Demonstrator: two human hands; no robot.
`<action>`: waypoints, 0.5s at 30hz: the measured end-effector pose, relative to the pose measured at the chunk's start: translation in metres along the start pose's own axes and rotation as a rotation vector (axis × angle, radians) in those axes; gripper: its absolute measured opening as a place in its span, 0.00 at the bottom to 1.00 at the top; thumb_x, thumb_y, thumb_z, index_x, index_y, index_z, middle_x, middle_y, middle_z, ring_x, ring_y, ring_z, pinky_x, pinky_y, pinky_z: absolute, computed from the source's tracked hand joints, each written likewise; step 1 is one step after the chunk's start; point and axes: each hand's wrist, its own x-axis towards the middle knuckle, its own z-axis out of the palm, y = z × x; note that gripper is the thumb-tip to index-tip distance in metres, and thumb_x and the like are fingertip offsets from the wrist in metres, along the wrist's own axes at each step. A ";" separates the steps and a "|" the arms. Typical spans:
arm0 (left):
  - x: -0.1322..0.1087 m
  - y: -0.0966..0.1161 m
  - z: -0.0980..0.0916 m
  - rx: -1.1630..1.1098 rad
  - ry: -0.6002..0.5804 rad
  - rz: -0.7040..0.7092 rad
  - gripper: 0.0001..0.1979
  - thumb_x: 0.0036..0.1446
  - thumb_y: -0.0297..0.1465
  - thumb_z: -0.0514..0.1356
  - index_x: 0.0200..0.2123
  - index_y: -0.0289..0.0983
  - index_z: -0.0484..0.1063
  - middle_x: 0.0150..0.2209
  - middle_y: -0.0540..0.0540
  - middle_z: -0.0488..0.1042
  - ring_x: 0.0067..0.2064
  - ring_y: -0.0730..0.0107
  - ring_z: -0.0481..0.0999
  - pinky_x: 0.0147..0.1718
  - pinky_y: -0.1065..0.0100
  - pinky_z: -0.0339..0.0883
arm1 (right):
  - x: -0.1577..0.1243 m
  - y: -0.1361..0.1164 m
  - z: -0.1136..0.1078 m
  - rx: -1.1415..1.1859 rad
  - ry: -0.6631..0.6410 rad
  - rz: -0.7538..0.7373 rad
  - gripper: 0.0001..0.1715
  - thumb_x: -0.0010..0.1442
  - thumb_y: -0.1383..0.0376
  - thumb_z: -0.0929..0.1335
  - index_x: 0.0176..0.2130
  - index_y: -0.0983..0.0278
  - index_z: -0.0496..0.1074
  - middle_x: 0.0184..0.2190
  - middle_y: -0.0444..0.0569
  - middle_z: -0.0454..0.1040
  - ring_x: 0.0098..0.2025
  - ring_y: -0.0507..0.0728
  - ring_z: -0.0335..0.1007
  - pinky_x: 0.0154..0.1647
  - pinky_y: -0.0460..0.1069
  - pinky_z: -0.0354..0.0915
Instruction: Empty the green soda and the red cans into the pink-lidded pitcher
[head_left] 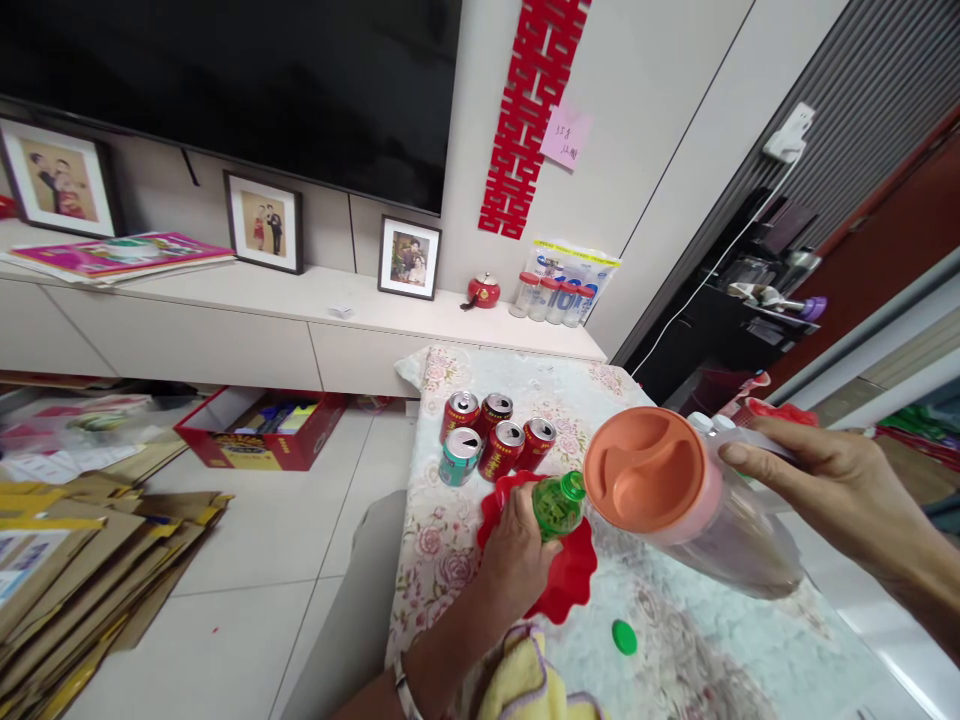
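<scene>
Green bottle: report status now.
Left hand grips uncapped green bottle. Right hand holds orange-lidded pitcher, tilted toward bottle. Five drink cans nearby, none between.

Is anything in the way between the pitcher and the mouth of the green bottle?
Nothing visible: the orange lid of the pitcher is right beside the uncapped mouth of the bottle; whether they touch is unclear. The green cap lies on the tablecloth, and the left hand holds the bottle below its neck.

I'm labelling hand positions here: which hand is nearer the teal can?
Left. The left hand, around the green bottle, is below and right of the teal can in view; the right hand, holding the pitcher, is much farther right.
</scene>
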 end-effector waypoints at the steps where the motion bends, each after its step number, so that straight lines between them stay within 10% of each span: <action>1: 0.000 0.000 0.000 0.003 -0.003 -0.002 0.38 0.56 0.26 0.62 0.69 0.32 0.56 0.70 0.28 0.67 0.74 0.46 0.67 0.74 0.51 0.60 | 0.000 0.000 0.000 -0.005 0.002 0.007 0.37 0.48 0.31 0.75 0.18 0.59 0.71 0.18 0.45 0.65 0.24 0.53 0.59 0.21 0.46 0.56; 15: 0.000 0.001 0.000 -0.002 0.007 0.012 0.37 0.55 0.24 0.62 0.68 0.35 0.58 0.69 0.30 0.68 0.72 0.46 0.68 0.72 0.50 0.62 | 0.000 -0.001 -0.002 -0.010 -0.019 -0.013 0.36 0.50 0.34 0.75 0.18 0.60 0.69 0.18 0.45 0.65 0.24 0.53 0.57 0.22 0.46 0.56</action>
